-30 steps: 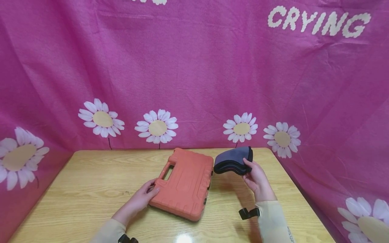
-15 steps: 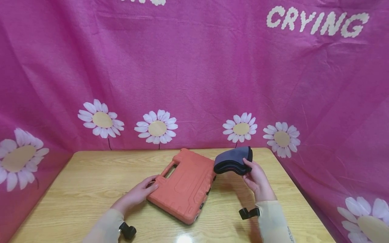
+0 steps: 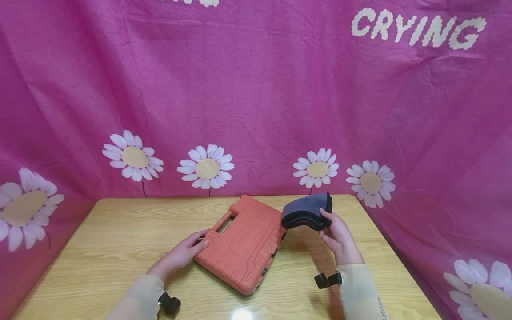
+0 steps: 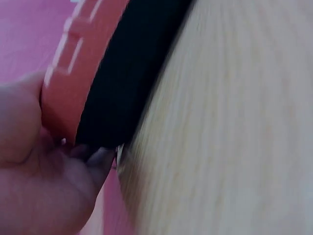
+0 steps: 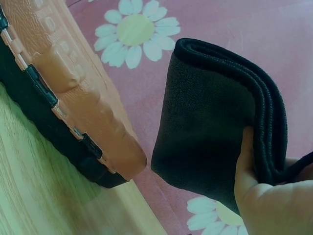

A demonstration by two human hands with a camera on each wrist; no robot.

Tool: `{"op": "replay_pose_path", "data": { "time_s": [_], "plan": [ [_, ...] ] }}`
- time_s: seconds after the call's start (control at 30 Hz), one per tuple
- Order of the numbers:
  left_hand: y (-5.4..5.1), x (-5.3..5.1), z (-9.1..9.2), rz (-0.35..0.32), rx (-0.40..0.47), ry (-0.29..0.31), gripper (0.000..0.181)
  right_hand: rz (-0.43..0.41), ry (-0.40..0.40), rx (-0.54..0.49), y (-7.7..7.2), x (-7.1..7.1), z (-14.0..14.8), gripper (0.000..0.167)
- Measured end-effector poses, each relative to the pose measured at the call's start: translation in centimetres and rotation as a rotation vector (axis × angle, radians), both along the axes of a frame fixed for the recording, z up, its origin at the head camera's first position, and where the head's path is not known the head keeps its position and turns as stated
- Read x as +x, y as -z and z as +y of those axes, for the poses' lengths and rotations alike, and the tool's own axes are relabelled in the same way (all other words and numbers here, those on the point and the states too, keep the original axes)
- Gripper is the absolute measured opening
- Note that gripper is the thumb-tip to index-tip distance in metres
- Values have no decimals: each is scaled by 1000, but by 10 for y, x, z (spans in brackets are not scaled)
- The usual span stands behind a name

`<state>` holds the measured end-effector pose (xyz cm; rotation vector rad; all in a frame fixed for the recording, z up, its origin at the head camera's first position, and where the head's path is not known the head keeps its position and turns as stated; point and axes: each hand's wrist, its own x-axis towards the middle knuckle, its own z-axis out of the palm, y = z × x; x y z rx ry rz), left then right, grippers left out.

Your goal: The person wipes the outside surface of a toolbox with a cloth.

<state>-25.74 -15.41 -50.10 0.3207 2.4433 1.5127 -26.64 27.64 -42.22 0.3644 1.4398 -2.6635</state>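
My left hand (image 3: 182, 253) grips an orange-red plastic carrying case (image 3: 244, 244) by its near left corner, thumb on top and fingers underneath. The case is closed, with a black lower half seen in the left wrist view and dark latches along its right side in the right wrist view. Its handle cutout faces left. Up off the table, my right hand (image 3: 340, 235) pinches a folded grey-blue cloth item (image 3: 306, 208) with black edging, thumb on the near face. In the right wrist view, this folded item (image 5: 208, 122) is apart from the case (image 5: 83, 93).
A light wooden table (image 3: 132, 240) lies beneath both hands. Behind it and along both sides hangs a magenta cloth backdrop (image 3: 256, 102) printed with white daisies. Each sleeve carries a black wrist mount (image 3: 328, 281).
The case has turned clockwise, its far end shifting right and its near end left. My left hand has moved slightly left with it. My right hand and the folded item stay in place.
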Motion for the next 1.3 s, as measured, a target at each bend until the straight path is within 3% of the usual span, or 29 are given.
{"op": "replay_pose_path", "data": {
  "time_s": [0.3,0.43,0.57,0.7,0.93,1.3],
  "plan": [
    [1,16,15,164,-39,-274,58,3,-8,20,2,0,-1,17],
    [-2,30,23,193,-43,-347,64,4,-5,16,2,0,-1,16],
    [-5,42,32,174,-79,-378,77,5,-8,23,3,0,-1,17],
    [-8,51,39,104,-87,-397,86,1,-10,33,3,0,-1,18],
    [-13,62,49,27,-33,-413,96,-6,4,6,4,-1,-1,15],
    [-8,79,68,22,8,-472,116,-5,3,23,4,-1,-1,18]
  ]
}}
